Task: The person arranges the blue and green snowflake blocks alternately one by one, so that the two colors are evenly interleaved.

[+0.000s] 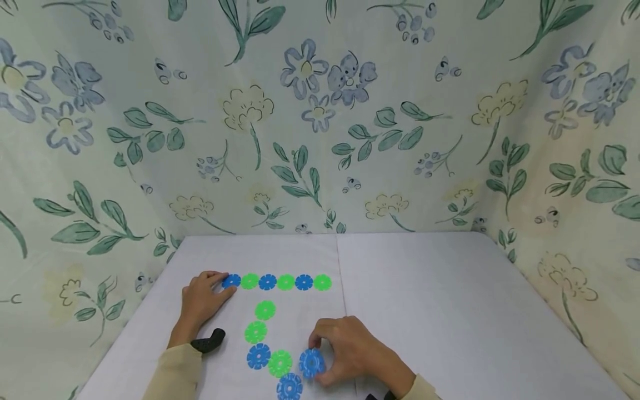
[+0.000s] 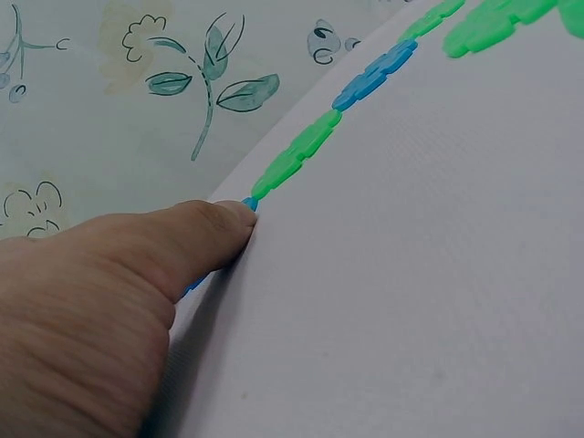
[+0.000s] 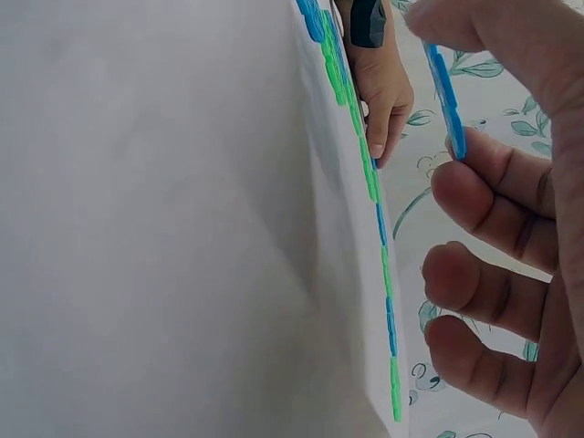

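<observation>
My left hand (image 1: 201,300) pinches the leftmost blue notched plastic disc (image 1: 232,280) between thumb and fingers, at the end of a straight row of alternating blue and green discs. In the left wrist view the thumb mostly covers that disc. My right hand (image 1: 354,345) grips another blue notched disc (image 1: 312,363) by its edges. The right wrist view shows this blue disc (image 3: 445,102) edge-on between thumb and index finger, raised off the table. Just left of it lie a green disc (image 1: 280,363) and a blue disc (image 1: 290,386).
Farther left on the white-covered table (image 1: 425,294) are a blue disc (image 1: 258,356) and two green discs, the upper green disc (image 1: 265,310) nearest the row. A crease runs down the cloth right of the row. Floral fabric (image 1: 320,166) hangs behind and at both sides.
</observation>
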Motion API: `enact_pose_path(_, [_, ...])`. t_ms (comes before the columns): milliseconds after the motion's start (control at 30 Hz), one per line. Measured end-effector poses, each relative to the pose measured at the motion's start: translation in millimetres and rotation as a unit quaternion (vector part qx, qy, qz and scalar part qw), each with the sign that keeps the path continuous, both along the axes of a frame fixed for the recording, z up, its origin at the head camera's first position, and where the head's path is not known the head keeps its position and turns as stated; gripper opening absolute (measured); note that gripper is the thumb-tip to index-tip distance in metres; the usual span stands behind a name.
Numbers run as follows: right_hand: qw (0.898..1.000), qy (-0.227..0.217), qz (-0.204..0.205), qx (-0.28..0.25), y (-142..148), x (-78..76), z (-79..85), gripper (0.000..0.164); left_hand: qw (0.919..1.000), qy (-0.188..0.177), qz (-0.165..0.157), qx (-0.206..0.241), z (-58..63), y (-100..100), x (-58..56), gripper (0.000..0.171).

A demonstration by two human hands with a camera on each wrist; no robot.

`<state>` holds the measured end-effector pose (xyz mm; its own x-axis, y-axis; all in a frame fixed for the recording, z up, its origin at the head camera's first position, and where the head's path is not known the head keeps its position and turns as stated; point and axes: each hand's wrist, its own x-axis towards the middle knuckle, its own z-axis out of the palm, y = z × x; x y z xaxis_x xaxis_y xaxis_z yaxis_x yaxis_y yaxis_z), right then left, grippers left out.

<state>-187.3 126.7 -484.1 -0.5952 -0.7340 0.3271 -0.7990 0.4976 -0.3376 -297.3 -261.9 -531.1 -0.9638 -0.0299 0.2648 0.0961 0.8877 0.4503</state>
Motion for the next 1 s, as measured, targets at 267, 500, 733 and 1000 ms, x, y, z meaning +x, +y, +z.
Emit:
enact_pose_path(267, [0.999, -0.025, -0.018, -0.027, 1.7, -5.3, 12.3, 0.041, 1.0, 0.0, 0.004, -0.002, -0.8, -1.9, -1.1, 0.06])
enact_pose_path(500, [0.998, -0.016, -0.039, -0.039, 7.8, -13.3, 26.2, 0.041, 1.0, 0.006, 0.005, 0.0, -0.3, -0.8, -0.4, 0.058])
enact_pose_path(733, [0.996, -0.002, -0.061, -0.069, 13.3, -20.0, 29.8, 0.042, 1.0, 0.007, 0.005, -0.003, -2.4, -0.8, -1.3, 0.059])
enact_pose_path(1000, [0.99, 0.014, -0.087, -0.111, 12.6, -26.4, 30.7, 0.043, 0.9999, 0.006, 0.01, -0.005, -2.2, 0.1, -1.9, 0.059])
